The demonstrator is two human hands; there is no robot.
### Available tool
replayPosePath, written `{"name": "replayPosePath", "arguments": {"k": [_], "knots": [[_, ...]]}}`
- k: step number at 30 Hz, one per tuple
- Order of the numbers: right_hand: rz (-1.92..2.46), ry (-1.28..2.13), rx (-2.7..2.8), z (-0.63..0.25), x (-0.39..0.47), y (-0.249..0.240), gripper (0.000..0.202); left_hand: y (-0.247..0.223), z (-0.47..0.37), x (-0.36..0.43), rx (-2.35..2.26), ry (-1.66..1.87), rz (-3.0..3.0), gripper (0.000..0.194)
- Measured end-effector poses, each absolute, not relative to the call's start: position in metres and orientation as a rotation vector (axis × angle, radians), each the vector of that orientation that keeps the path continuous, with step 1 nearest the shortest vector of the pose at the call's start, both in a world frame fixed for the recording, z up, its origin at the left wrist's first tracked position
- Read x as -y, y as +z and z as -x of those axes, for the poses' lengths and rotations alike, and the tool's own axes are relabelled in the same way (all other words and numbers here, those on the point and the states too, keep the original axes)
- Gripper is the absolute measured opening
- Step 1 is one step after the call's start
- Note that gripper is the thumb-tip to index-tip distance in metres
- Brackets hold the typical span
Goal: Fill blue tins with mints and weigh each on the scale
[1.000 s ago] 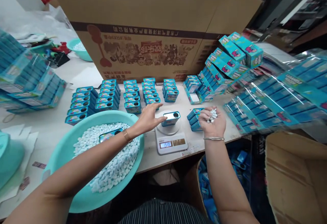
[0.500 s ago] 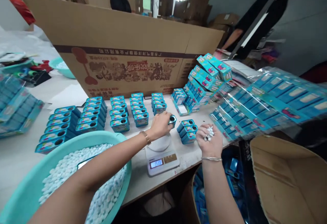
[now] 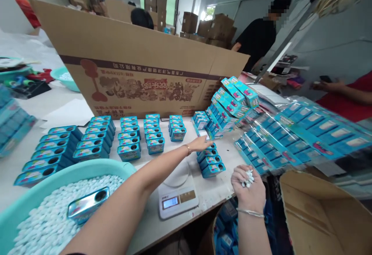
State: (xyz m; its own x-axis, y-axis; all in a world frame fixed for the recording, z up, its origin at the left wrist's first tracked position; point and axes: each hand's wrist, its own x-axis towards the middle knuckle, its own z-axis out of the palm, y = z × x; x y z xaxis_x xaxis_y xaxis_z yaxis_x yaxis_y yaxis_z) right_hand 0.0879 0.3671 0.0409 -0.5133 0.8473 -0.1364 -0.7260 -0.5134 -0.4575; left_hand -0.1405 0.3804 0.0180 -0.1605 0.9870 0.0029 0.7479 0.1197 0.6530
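Observation:
My left hand (image 3: 201, 144) reaches across the scale to the back of a short row of blue tins (image 3: 213, 168). Its fingers are closed over the rearmost tin (image 3: 213, 146), which they partly hide. My right hand (image 3: 249, 193) is palm up near the table edge, fingers curled around a small pile of white mints (image 3: 248, 178). Below my left forearm is a white digital scale (image 3: 186, 202), its plate bare and its display reading 0.0. A blue tin (image 3: 88, 205) with a dark round opening lies on the mints in the turquoise basin (image 3: 95, 163).
Several rows of blue tins (image 3: 129, 152) stand in front of a large cardboard box (image 3: 139, 57). Display cartons (image 3: 232, 100) and plastic-wrapped packs (image 3: 293, 131) occupy the right side. An open carton (image 3: 325, 212) is below the table edge. A person (image 3: 255, 40) stands behind.
My left hand has moved from the scale to the short row, with the tin that was on the scale. The display went from a reading to 0.0. My right hand still cups mints.

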Motion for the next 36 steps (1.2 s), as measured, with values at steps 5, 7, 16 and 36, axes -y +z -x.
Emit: {"name": "replayPosePath", "arguments": {"k": [5,7,16,36], "knots": [[0.464,2.174,0.263,-0.085,-0.361,0.042,0.024,0.060,0.203,-0.300,-2.065,0.816,-1.585,0.059],[0.465,2.213,0.260,-0.084,-0.362,0.039,0.025,0.082,0.229,-0.238,-2.124,0.835,-1.603,0.059],[0.434,2.396,0.179,-0.035,-0.332,0.027,0.023,0.063,0.212,-0.005,-2.602,0.308,-1.299,0.063],[0.231,2.478,0.159,-0.043,-0.332,0.018,0.023,0.037,0.149,-0.206,-2.351,0.478,-1.734,0.027]]}}
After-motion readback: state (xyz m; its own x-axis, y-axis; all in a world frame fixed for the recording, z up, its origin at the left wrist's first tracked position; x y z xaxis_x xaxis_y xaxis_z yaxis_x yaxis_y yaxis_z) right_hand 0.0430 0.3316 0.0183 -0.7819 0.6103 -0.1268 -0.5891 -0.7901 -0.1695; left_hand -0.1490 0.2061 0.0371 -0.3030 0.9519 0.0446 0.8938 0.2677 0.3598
